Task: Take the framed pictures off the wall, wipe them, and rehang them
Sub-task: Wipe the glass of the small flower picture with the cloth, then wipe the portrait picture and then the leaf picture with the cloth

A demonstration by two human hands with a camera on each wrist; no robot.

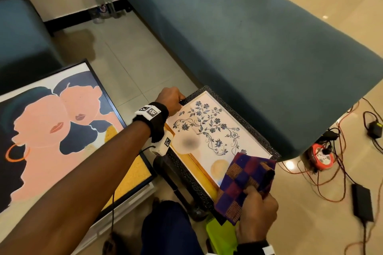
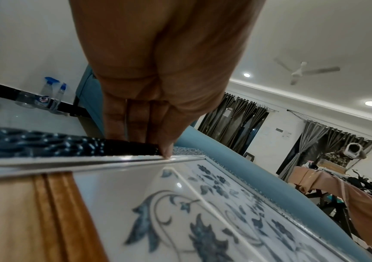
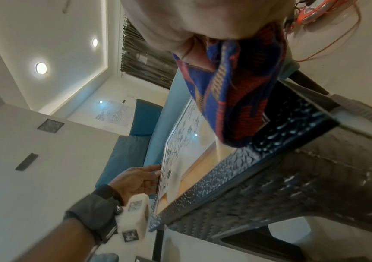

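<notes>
The floral framed picture [image 1: 215,130] lies face up on a dark textured plastic stool [image 1: 186,174], which stands just beside the teal sofa [image 1: 248,43]. The left hand [image 1: 171,99] clamps the picture's far edge from the stool, fingers curled over the black frame with the thumb tip on the silver inner rim. The right hand [image 1: 256,211] bunches a blue-and-red checked cloth [image 1: 246,178] between thumb and curled fingers, and the cloth lies on the corner of the glass nearest the person.

This looks like the wiping step, with most of the glass not yet covered by the cloth. The picture nearly fills the stool's top, so a hard sideways stroke could slide it off an edge if the left hand's hold slackens. Pressing down near the overhanging near corner could tip the frame or rock the light stool.

A second, larger framed picture [image 1: 58,130] showing two faces lies flat on the far side of the stool from the sofa. Orange cables [image 1: 331,172] trail on the floor beyond the stool and could snag a foot when the person rises to rehang.
</notes>
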